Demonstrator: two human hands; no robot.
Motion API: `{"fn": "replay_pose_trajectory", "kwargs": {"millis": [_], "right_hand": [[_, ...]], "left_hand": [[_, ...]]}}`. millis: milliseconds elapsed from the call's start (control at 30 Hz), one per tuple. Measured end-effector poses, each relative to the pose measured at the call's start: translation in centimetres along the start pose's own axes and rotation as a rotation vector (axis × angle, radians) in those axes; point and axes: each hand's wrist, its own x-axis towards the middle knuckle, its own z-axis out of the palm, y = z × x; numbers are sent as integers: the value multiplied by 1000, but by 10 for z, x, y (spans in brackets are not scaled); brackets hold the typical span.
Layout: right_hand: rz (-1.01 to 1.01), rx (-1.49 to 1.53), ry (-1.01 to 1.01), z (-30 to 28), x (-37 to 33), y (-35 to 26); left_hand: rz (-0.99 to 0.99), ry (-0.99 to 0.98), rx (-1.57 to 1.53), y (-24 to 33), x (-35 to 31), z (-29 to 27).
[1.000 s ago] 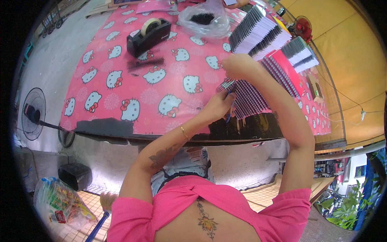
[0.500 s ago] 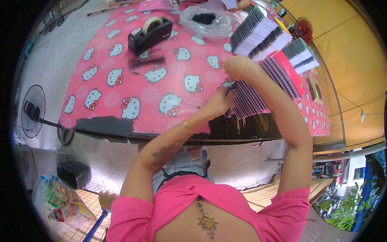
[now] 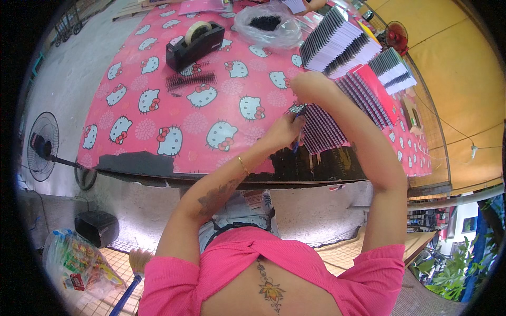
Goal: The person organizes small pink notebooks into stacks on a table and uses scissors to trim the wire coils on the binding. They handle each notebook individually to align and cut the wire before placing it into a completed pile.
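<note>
Left hand (image 3: 287, 129) closed round one blue-handled tool (image 3: 296, 142); right hand (image 3: 310, 86) curled, grip cannot tell; spiral-bound notebooks (image 3: 324, 131), too overlapped to count, near right; one tape dispenser (image 3: 196, 50), far left

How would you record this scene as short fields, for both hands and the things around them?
Left hand: closed around a blue-handled tool
Right hand: farther from the body than the left; its grip is hidden
Coil-bound notebooks: in rows beside the hands, near the front table edge
Tape dispenser: black, holding a tape roll
Black spiral coils: lying just nearer than the dispenser
Clear plastic bag: open, dark contents
Table cover: pink, cat-face pattern
</note>
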Motion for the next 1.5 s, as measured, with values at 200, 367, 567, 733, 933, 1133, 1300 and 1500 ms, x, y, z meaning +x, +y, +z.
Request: {"fn": "replay_pose_trajectory", "kwargs": {"millis": [200, 367, 567, 733, 933, 1133, 1300, 1500], "right_hand": [[12, -40, -54, 11, 7, 8], [29, 1, 37, 9, 10, -6], [22, 15, -33, 32, 21, 7], [21, 64, -34, 24, 16, 3], [-16, 19, -43, 28, 25, -2], [-18, 36, -21, 42, 29, 3], [22, 110, -7, 36, 25, -3], [26, 56, -24, 30, 21, -11]], "left_hand": [[3, -39, -1, 4, -11, 6], [-72, 27, -51, -3, -15, 5], [-13, -4, -69, -5, -1, 6], [-51, -19, -11, -8, -11, 3], [-105, 45, -94, -9, -9, 4], [0, 8, 8, -8, -7, 4], [-80, 27, -51, -12, -13, 4], [-43, 33, -83, -21, -3, 2]]}}
